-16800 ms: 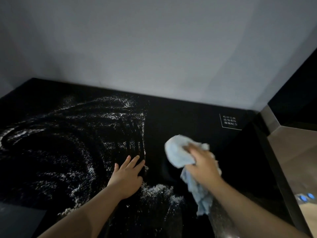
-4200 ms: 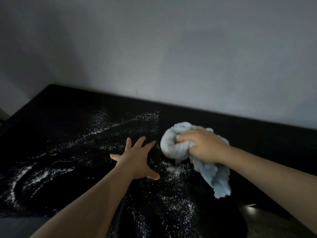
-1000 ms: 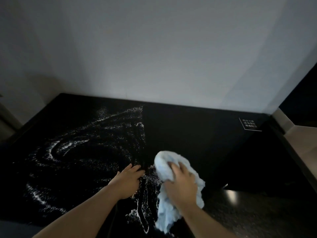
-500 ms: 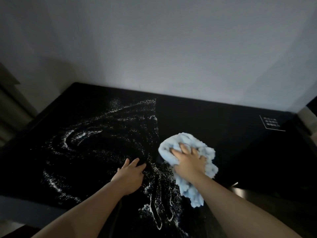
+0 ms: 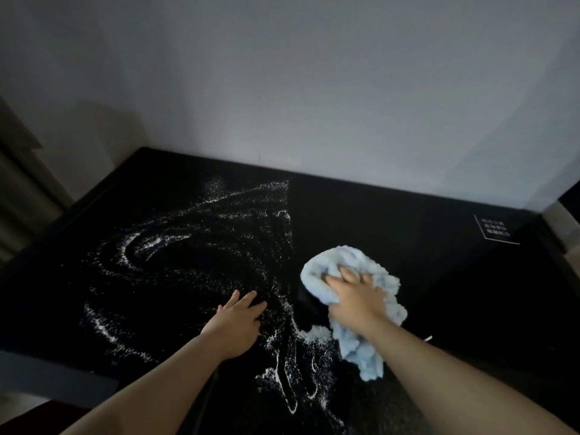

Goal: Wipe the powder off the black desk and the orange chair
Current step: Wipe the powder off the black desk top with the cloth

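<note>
The powder is spread in white swirls and speckles over the left and centre of the black desk, with thicker streaks trailing toward the bottom centre of the frame between the two forearms. The right part of the desk surface is seen dark and largely free of it, the boundary running in a fairly straight line down from the upper centre. A bunched light-blue cloth is pressed onto the desk right of centre by the right hand, whose fingers are bent into its folds so that it is gripped from above; a loose tail of the cloth is trailed below the wrist toward the lower frame. The left hand is laid palm down on the powdered surface just left of the cloth, its fingers straight and nothing held. A small white-outlined label is seen at the desk's right end, and a pale wall fills the upper frame.
</note>
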`<move>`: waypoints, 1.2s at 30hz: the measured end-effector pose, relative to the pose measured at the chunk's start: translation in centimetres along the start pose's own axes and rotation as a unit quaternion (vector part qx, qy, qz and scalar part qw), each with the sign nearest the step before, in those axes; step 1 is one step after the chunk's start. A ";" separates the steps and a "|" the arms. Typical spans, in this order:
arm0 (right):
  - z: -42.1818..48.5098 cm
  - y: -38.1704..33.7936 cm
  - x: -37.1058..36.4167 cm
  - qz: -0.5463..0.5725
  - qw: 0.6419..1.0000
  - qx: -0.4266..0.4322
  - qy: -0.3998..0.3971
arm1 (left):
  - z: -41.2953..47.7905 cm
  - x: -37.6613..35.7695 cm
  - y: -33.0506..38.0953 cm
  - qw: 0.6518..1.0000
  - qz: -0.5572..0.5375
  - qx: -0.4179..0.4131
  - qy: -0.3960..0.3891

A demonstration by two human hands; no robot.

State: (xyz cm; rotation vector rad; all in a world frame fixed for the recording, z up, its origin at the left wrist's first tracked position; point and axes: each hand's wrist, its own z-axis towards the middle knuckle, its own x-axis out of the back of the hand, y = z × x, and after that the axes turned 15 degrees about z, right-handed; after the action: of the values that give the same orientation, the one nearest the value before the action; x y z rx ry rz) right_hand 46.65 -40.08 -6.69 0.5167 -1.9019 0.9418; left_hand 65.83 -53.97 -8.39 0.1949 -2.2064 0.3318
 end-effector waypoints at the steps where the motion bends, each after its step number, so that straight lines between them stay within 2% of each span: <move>1: -0.9 -0.6 -1.3 -0.009 1.000 0.025 -0.003 | 0.1 -0.4 0.1 1.000 -0.010 0.003 0.007; 4: -2.8 -0.9 -1.4 0.009 0.991 0.101 -0.083 | 0.1 -0.9 0.5 0.993 -0.107 0.034 0.029; 6: -2.5 -1.1 0.0 0.055 0.986 0.087 -0.134 | -0.3 -1.1 0.5 0.989 -0.138 0.036 0.036; 7: -2.0 -1.4 0.8 0.082 0.985 0.067 -0.134 | -0.5 -1.1 0.5 0.988 -0.149 0.037 0.035; 9: -0.5 -1.9 2.3 0.103 0.992 0.040 -0.064 | -0.9 -1.1 0.3 0.987 -0.156 0.033 0.034; 11: 1.3 -2.6 2.5 0.078 0.997 0.023 -0.010 | -1.0 -0.8 0.0 0.987 -0.151 0.034 0.044; 15: 2.3 -5.5 -0.7 0.007 0.998 0.003 -0.058 | -0.8 -0.5 -0.7 0.979 -0.184 0.085 0.033; 19: 0.2 -5.5 -2.1 -0.047 0.991 0.109 -0.069 | -1.1 -1.1 -0.7 0.983 -0.166 0.079 0.027; 21: -1.0 -4.3 -1.2 -0.042 0.982 0.130 -0.134 | -1.2 -1.2 -0.7 0.983 -0.165 0.075 0.036; 23: -1.5 -3.2 0.4 0.014 0.978 0.103 -0.181 | -1.3 -1.3 -0.6 0.982 -0.170 0.072 0.037; 27: -0.8 -3.3 0.9 0.093 0.989 0.064 -0.099 | -1.7 -1.7 0.0 0.984 -0.163 0.065 0.040; 30: -1.7 -4.9 -2.4 0.048 0.994 0.018 -0.098 | -2.1 -1.8 0.1 0.984 -0.168 0.050 0.038; 36: -6.0 -4.6 -5.0 0.016 0.996 0.029 -0.084 | -3.7 -3.0 0.4 0.989 -0.140 0.029 0.036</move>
State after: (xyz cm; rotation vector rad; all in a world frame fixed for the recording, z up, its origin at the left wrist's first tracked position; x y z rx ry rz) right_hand 55.53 -38.36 -7.56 0.6169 -2.0427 1.0043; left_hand 70.36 -52.36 -8.67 0.5106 -2.0650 0.2436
